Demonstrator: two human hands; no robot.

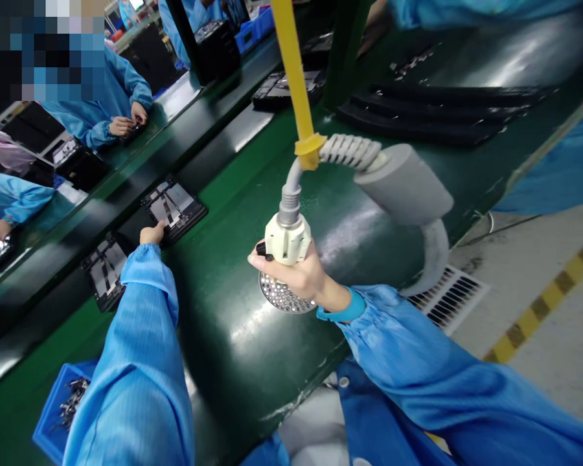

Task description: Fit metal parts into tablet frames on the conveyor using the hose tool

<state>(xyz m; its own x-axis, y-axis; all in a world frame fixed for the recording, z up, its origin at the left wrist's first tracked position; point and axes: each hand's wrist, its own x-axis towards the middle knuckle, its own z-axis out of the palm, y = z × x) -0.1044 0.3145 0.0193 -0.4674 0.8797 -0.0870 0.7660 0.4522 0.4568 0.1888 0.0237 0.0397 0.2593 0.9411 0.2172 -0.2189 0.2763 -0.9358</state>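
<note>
Two opened devices [177, 202] lie beside the dark strip along the green bench [214, 272], inner parts exposed; whether either is finished, I cannot tell. The left hand [152, 234] touches one's edge (whether it grips is unclear). The right hand [298, 275] clasps a pale handle [287, 239] above a perforated disc [284, 296], apart from both.

White light glares off the glossy green worktop [233, 310], and 1 dark upright post [342, 55] rises beyond. At right, the pale grey floor [556, 272] has 1 slatted grate [450, 296] and yellow-and-dark tape [539, 310].
</note>
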